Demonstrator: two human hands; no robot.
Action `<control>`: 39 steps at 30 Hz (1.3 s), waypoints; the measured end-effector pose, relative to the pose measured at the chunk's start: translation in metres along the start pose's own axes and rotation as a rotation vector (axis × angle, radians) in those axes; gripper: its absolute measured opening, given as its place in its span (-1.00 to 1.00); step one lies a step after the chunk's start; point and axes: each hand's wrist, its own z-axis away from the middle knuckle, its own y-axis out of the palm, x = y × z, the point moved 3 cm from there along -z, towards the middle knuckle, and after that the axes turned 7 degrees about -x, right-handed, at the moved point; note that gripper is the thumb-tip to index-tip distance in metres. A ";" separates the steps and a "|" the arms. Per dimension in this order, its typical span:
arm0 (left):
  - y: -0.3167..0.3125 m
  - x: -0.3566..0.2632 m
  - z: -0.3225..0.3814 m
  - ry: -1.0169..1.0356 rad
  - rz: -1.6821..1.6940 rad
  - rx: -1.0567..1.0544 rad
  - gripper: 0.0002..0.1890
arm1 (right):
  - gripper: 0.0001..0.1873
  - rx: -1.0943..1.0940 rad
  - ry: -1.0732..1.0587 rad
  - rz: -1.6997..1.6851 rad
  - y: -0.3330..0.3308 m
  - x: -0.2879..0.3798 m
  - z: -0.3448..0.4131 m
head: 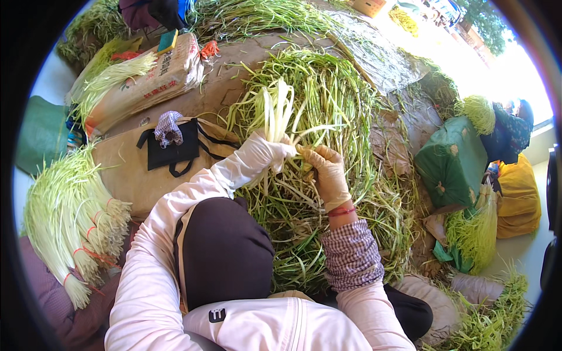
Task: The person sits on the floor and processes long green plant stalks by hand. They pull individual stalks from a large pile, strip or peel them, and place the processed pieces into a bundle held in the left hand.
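Observation:
My left hand (263, 153), in a pale glove, is closed around a small bunch of pale chive-like stalks (277, 107) whose white ends point up and away from me. My right hand (326, 173), in a tan glove with a red string at the wrist, meets it on the right and pinches some stalks, with a few loose strands between the two. Beneath both hands spreads a large heap of long green leafy stalks (347, 105). At the left lie pale-green bundles tied with red bands (70, 219).
A black cloth bag (173, 145) with a checked cloth (168, 128) lies on brown sacking at the left. Behind it is a printed sack (153, 83) with more stalks. At the right stand a green wrapped bale (452, 162), a yellow sack (519, 199) and a person (507, 131).

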 end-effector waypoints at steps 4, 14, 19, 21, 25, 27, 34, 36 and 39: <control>-0.016 -0.009 -0.003 0.083 0.202 -0.102 -0.85 | -0.88 -0.154 -0.169 0.459 -0.035 0.008 0.011; -0.086 -0.026 -0.006 0.050 0.794 -0.024 -0.90 | -0.80 -0.634 -0.153 1.304 -0.270 -0.015 0.030; -0.074 -0.020 -0.003 -0.046 0.689 -0.192 -0.88 | -0.55 -0.528 -0.137 1.637 -0.216 0.031 0.021; -0.059 -0.019 -0.004 -0.027 0.630 -0.139 -0.86 | -0.56 -0.264 -0.331 1.157 -0.137 0.044 0.001; -0.038 -0.017 0.002 0.005 0.509 -0.004 -0.85 | -0.28 0.264 -0.585 0.884 0.029 0.030 -0.017; -0.042 -0.019 0.005 0.015 0.502 -0.020 -0.86 | -0.51 0.371 -0.281 0.635 0.062 0.019 -0.024; -0.089 -0.030 0.001 0.009 0.770 -0.058 -0.89 | -0.91 0.219 -0.045 1.035 -0.039 0.005 0.002; -0.094 -0.025 0.000 0.010 0.652 -0.109 -0.88 | -0.92 0.074 -0.063 1.020 -0.084 0.004 0.007; -0.092 -0.019 0.002 0.015 0.529 -0.103 -0.80 | -0.95 -0.175 -0.152 0.944 -0.156 0.023 0.008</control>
